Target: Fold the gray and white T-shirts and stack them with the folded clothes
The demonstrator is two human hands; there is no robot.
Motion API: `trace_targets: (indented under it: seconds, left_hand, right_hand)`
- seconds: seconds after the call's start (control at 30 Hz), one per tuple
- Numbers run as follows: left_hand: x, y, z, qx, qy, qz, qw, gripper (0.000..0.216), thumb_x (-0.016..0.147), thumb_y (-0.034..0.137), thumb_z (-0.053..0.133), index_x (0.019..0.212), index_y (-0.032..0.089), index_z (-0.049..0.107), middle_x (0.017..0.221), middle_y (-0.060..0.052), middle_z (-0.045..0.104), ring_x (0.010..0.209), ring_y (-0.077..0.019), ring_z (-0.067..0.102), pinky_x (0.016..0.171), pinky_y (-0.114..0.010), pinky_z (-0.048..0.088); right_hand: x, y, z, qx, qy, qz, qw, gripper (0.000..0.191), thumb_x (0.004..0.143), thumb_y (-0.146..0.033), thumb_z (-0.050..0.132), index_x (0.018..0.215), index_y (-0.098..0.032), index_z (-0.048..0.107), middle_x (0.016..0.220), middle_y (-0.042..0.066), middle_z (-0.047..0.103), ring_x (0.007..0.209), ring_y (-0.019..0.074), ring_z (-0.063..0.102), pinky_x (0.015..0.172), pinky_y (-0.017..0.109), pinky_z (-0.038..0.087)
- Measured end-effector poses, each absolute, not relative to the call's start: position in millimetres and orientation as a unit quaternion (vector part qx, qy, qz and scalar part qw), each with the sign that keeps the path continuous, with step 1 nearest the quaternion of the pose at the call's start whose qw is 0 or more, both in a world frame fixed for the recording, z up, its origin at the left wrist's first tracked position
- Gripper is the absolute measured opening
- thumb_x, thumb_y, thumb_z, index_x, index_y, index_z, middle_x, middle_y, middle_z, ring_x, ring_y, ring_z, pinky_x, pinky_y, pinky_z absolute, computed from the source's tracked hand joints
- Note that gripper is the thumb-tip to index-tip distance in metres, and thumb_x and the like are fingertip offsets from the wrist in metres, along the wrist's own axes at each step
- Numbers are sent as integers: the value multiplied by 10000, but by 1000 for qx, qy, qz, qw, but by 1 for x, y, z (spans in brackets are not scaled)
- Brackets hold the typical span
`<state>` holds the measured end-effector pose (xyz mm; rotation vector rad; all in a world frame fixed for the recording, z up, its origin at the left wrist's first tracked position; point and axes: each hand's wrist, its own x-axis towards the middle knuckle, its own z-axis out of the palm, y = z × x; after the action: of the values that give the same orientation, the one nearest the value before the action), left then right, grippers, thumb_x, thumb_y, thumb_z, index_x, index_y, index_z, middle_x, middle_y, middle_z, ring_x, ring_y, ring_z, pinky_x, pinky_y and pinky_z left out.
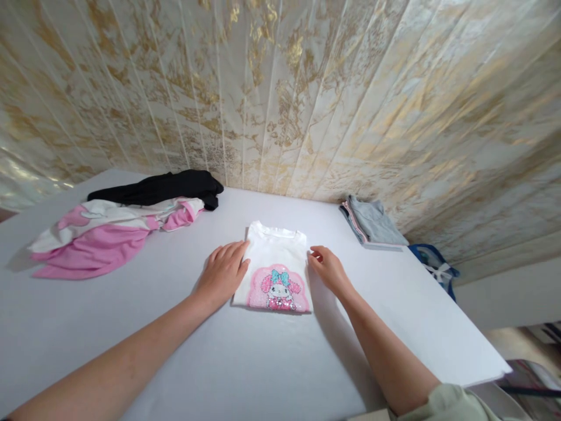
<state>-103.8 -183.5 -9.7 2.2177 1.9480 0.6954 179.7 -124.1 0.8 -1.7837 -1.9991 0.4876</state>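
Note:
A folded white T-shirt (272, 248) lies flat on the white table, neckline towards the wall. On its front is a pink sequined rabbit-like character with a turquoise bow. My left hand (224, 270) rests along the shirt's left edge, fingers stretched out and touching it, gripping nothing. At the right edge, my right hand (325, 266) hovers close by with loosely bent fingers slightly apart. Nothing shows between them, and whether the fingertips touch the cloth is hard to see.
A rumpled pink and white garment (100, 245) and a black garment (162, 188) lie at the left. At the back right sits a stack of folded clothes (374, 222), grey on top. A blue bag (433, 266) is beyond the right edge of the table (421, 327). Patterned curtains (280, 105) hang behind.

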Motion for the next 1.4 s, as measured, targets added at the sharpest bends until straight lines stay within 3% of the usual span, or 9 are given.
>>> trace_targets:
  seconds: [0.17, 0.33, 0.5, 0.6, 0.73, 0.87, 1.03, 1.2, 1.4]
  left_hand:
    - [-104, -180, -14, 737, 630, 241, 52, 413, 917, 284, 372, 1295, 249, 536, 1360, -69, 579, 1280, -247, 492, 1112, -460, 304]
    - [-109, -177, -12, 726, 628, 267, 87, 408, 905, 343, 353, 1241, 242, 561, 1257, -79, 640, 1193, -254, 549, 1026, -419, 400]
    - [-112, -172, -4, 677, 644, 307, 183, 399, 833, 361, 390, 1133, 180, 583, 1073, -99, 687, 953, -236, 651, 867, -348, 503]
    - [-112, -166, 6, 654, 663, 285, 226, 340, 787, 350, 463, 1041, 171, 601, 926, -85, 700, 838, -231, 671, 787, -334, 516]
    - [-111, -154, 21, 575, 679, 294, 349, 128, 699, 293, 613, 784, 197, 606, 744, -38, 684, 767, -235, 667, 732, -325, 507]
    - [-111, -143, 28, 474, 665, 303, 492, 142, 674, 263, 687, 656, 172, 580, 596, -4, 631, 615, -182, 640, 624, -293, 526]
    - [-110, -141, 31, 419, 647, 328, 545, 191, 689, 254, 731, 687, 145, 575, 605, 11, 613, 563, -106, 586, 604, -240, 527]
    - [-105, -142, 30, 385, 625, 343, 587, 245, 664, 267, 768, 663, 139, 558, 585, 12, 599, 525, -82, 541, 555, -207, 479]
    - [-98, -150, 32, 381, 594, 374, 602, 272, 667, 286, 753, 688, 167, 508, 611, 23, 604, 575, -97, 553, 597, -222, 470]
  right_hand:
    - [161, -127, 18, -680, -700, 167, 141, 246, 810, -277, 555, 1023, -157, 591, 1000, 87, 657, 827, 170, 617, 672, 246, 415]
    - [150, -120, 31, -704, -664, 225, 109, 236, 784, -301, 586, 966, -158, 545, 793, 46, 674, 598, 137, 577, 542, 230, 356]
    - [151, -118, 33, -691, -656, 290, 92, 128, 768, -296, 593, 775, -168, 580, 509, -8, 589, 473, 132, 535, 500, 231, 359]
    - [155, -115, 29, -676, -651, 337, 73, 199, 769, -281, 593, 605, -173, 561, 491, 4, 590, 436, 117, 532, 482, 225, 381]
    - [159, -113, 22, -664, -652, 361, 59, 233, 757, -272, 617, 563, -179, 530, 451, -20, 551, 404, 101, 492, 457, 217, 369]
    - [158, -115, 18, -657, -666, 343, 84, 191, 720, -244, 652, 613, -186, 505, 430, -62, 495, 409, 83, 440, 450, 200, 312]
    - [156, -122, 16, -654, -660, 338, 152, 175, 736, -231, 630, 686, -198, 465, 496, -78, 487, 466, 83, 461, 470, 188, 325]
    - [151, -129, 14, -648, -564, 443, 259, 167, 743, -220, 615, 806, -202, 461, 597, -71, 495, 512, 87, 480, 502, 201, 409]
    - [151, -140, 12, -594, -561, 473, 329, 667, 722, -288, 615, 1347, -239, 389, 716, -63, 522, 576, 115, 502, 517, 214, 386]
